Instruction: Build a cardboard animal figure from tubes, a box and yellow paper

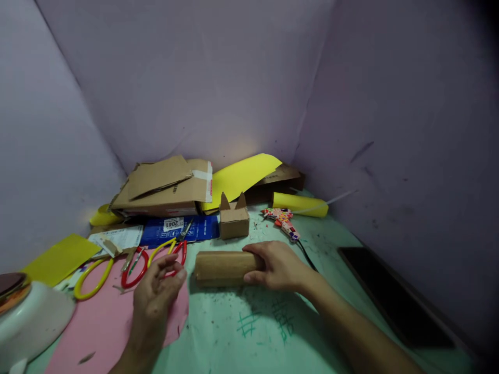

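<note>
My right hand [275,265] grips the right end of a brown cardboard roll [220,269], thumb in front and fingers over the top. The roll lies sideways on the green tabletop. My left hand [158,288] hovers over the pink paper [97,332], left of the roll and apart from it, its fingers loosely curled with nothing visible in them. Behind the roll stands a small cardboard box with two pointed ears [234,222]. Scissors with red and yellow handles [180,249] lie just beyond my left hand, and another pair of scissors [93,279] is farther left.
A patterned glue gun [284,221] with a black cord lies beside a yellow paper roll [307,204]. Cardboard pieces [161,184] and a yellow sheet [241,179] are piled at the back wall. A dark flat panel [390,296] lies right; a white rounded object [37,317] stands left.
</note>
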